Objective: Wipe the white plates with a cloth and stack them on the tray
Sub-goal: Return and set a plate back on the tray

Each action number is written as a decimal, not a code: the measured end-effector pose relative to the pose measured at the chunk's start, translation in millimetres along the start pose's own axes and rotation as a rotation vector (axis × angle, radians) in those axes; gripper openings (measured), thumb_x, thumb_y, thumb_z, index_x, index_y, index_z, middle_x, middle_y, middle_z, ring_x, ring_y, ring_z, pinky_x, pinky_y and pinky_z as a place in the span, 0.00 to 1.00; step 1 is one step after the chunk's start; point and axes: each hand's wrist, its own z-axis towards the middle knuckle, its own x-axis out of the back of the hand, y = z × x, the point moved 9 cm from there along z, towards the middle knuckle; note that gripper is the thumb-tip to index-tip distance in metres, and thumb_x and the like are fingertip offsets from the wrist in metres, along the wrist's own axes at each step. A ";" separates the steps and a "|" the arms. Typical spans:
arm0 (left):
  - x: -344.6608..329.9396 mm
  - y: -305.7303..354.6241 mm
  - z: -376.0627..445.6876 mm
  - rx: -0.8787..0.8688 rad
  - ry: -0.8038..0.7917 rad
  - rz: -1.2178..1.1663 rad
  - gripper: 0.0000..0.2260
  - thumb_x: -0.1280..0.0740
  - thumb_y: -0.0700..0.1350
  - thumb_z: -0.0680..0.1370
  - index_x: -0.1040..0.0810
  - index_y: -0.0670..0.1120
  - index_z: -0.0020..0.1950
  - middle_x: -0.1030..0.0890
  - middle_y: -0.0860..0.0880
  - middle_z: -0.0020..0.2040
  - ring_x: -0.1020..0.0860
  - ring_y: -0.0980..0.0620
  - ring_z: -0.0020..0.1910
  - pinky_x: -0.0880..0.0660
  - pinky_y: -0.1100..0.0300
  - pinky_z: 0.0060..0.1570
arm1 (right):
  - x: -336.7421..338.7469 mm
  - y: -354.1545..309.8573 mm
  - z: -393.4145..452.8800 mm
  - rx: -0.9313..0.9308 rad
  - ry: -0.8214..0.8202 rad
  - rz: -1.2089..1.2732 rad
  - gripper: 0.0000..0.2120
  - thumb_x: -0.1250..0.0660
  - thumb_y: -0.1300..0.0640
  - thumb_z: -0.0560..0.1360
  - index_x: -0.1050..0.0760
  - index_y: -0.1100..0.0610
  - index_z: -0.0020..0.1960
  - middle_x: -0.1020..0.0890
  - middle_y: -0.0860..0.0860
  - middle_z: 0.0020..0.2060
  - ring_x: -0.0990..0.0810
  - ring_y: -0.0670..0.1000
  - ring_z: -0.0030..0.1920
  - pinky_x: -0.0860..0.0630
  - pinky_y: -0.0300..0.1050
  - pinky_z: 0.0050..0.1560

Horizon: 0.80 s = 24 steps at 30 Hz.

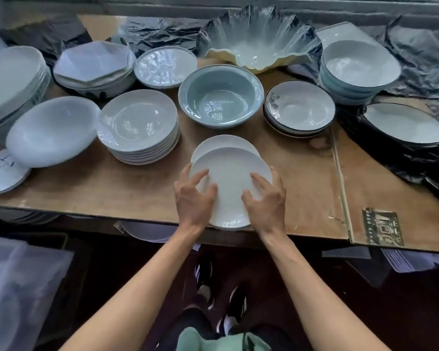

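Standing at a worn wooden table (pixel 302 188) crowded with crockery, beneath a window ledge draped in crumpled black plastic (pixel 421 54). Nearest, at the bottom edge of view, lying on the lap: a pale green cloth (pixel 213 342), not in either hand.

Reaching forward with both bare arms. Gripping the near white plate (pixel 230 186) at the table's front edge: left hand (pixel 194 196) curled round its left rim, fingers spread over the face, thumb pressing toward the middle; right hand (pixel 265 198) mirroring it on the right rim, fingers bent and clamped on. Overhanging the table edge slightly at its near side. Resting partly on a second white plate (pixel 221 144) just behind it, the two overlapping.

Further out, crowding round: a stack of white plates (pixel 140 127) to the left, a large oval dish (pixel 51 130) beside that, a blue-green bowl (pixel 219 96) straight ahead, dark-rimmed plates (pixel 299 108) to the right. Beyond those, a ruffled glass bowl (pixel 259 44) and stacked bowls (pixel 357 69) at the back right. No tray clearly showing.

Risks, judging from here: lifting the top plate off-level and dragging the lower one forward, toward the edge; losing grip on the smooth glaze with bare fingertips over open floor; knocking the neighbouring stack or the bowl when swinging the plate back. Wiping still to be done, cloth needing fetching first.
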 end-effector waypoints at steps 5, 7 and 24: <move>-13.4 -8.4 37.9 0.004 -0.031 0.012 0.16 0.27 0.43 0.74 0.16 0.52 0.61 0.28 0.50 0.74 0.31 0.46 0.69 0.38 0.59 0.68 | -24.0 3.4 27.7 -0.040 -0.007 0.018 0.19 0.27 0.60 0.73 0.20 0.58 0.64 0.34 0.55 0.75 0.35 0.57 0.74 0.37 0.45 0.74; -16.7 -13.1 50.7 -0.007 -0.037 0.019 0.15 0.27 0.43 0.74 0.16 0.52 0.61 0.28 0.50 0.74 0.31 0.47 0.69 0.37 0.59 0.67 | -33.8 3.6 36.7 -0.039 -0.006 0.016 0.19 0.27 0.60 0.73 0.20 0.57 0.64 0.34 0.55 0.75 0.35 0.56 0.74 0.36 0.47 0.75; -46.5 -18.9 89.6 -0.067 -0.030 0.030 0.10 0.26 0.42 0.74 0.16 0.52 0.54 0.26 0.50 0.72 0.30 0.47 0.67 0.29 0.44 0.66 | -54.9 18.6 71.4 -0.084 0.092 -0.024 0.18 0.28 0.62 0.73 0.19 0.58 0.63 0.34 0.59 0.76 0.35 0.56 0.75 0.43 0.34 0.72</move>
